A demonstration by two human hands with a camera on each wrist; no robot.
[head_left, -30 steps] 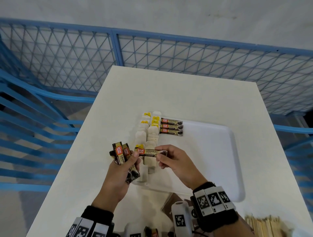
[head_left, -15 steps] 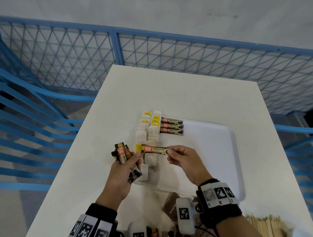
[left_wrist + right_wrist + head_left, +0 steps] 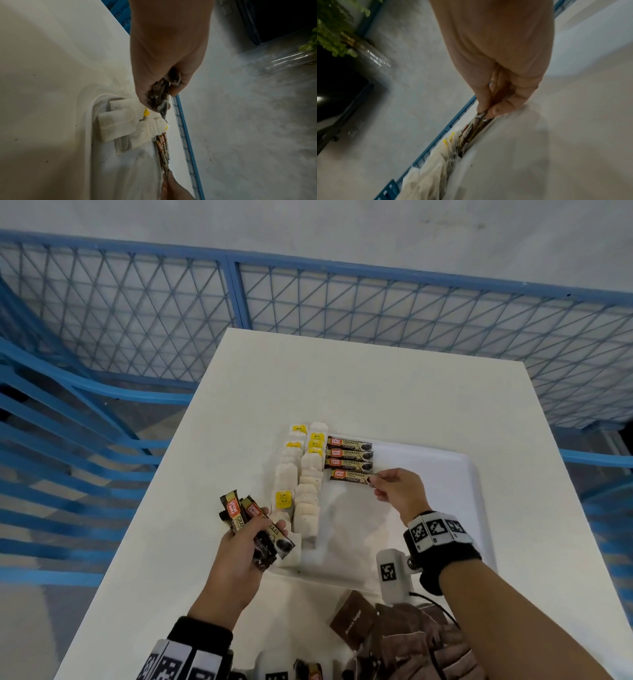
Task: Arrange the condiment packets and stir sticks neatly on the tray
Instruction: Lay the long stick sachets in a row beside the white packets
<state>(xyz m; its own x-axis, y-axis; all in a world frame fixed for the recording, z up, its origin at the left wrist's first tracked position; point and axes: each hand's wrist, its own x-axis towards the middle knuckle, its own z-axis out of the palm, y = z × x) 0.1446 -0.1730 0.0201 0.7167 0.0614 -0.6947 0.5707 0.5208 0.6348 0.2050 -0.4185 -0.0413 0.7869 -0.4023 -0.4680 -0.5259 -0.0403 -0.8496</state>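
A white tray (image 3: 455, 474) lies on the white table (image 3: 376, 385). Two columns of tea bags (image 3: 306, 491) with yellow tags run along its left side. Beside them three brown coffee sticks (image 3: 349, 453) lie in a neat stack. My right hand (image 3: 394, 491) pinches the right end of a fourth coffee stick (image 3: 352, 475) just below that stack, low over the tray. My left hand (image 3: 239, 553) grips a bundle of several coffee sticks (image 3: 253, 529) at the tray's near left corner. In the left wrist view the bundle (image 3: 161, 94) shows between the fingers.
Brown sugar packets (image 3: 394, 635) lie in a pile at the table's near edge, partly under my right forearm. A blue mesh fence (image 3: 239, 296) surrounds the table. The tray's right half is bare.
My right hand has carried the single coffee stick away from the left hand's bundle, up and right, to just below the three stacked sticks. The left hand has stayed near the tray's corner.
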